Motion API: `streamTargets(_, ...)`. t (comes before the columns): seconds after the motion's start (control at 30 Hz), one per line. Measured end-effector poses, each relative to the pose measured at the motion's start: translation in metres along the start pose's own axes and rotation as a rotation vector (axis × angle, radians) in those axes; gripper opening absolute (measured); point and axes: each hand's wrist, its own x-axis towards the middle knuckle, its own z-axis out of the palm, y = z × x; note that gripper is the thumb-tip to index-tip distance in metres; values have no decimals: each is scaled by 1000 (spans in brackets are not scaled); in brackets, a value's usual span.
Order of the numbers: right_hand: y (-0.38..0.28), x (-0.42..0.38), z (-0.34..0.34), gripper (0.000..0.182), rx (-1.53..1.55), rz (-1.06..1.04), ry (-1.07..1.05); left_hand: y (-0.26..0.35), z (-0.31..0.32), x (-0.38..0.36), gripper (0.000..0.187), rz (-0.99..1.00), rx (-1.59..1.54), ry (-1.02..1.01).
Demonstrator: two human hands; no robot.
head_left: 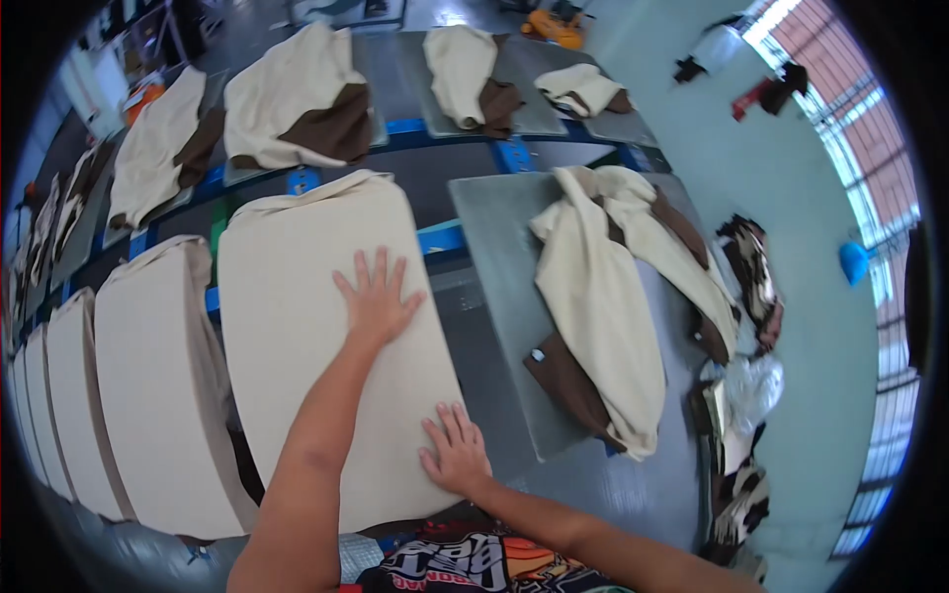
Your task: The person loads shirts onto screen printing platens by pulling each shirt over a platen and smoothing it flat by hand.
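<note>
Cream cushion cover (306,326) under both hands, stretched smooth over its board, flat, no wrinkles, plain beige. Left hand (376,301) flat on its upper middle, fingers spread; right hand (455,455) flat on its near right edge, fingers spread, gripping nothing. Left of the hands: four more covered boards (163,385) in a row. Right of the hands: one loose cream-and-brown cover (603,306) crumpled on a grey tabletop (494,257). Beyond: four more loose ones.

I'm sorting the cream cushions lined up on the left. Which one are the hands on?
The rightmost cushion, the widest in view: left hand and right hand both lie flat on it. The others to its left are untouched.
</note>
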Motion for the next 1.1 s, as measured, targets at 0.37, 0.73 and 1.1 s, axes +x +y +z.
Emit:
streamTargets(0.37,85,11,-7,42,553,-338,-103,71,3,-156,63,-98,8,-61)
streamTargets(0.73,275,-50,-125,50,121,-59,-104,187,43,-294,67,-441,40,-61)
streamTargets(1.1,251,-134,-298,33,1590,-62,-822,252,63,-273,59,-340,-2170,-440)
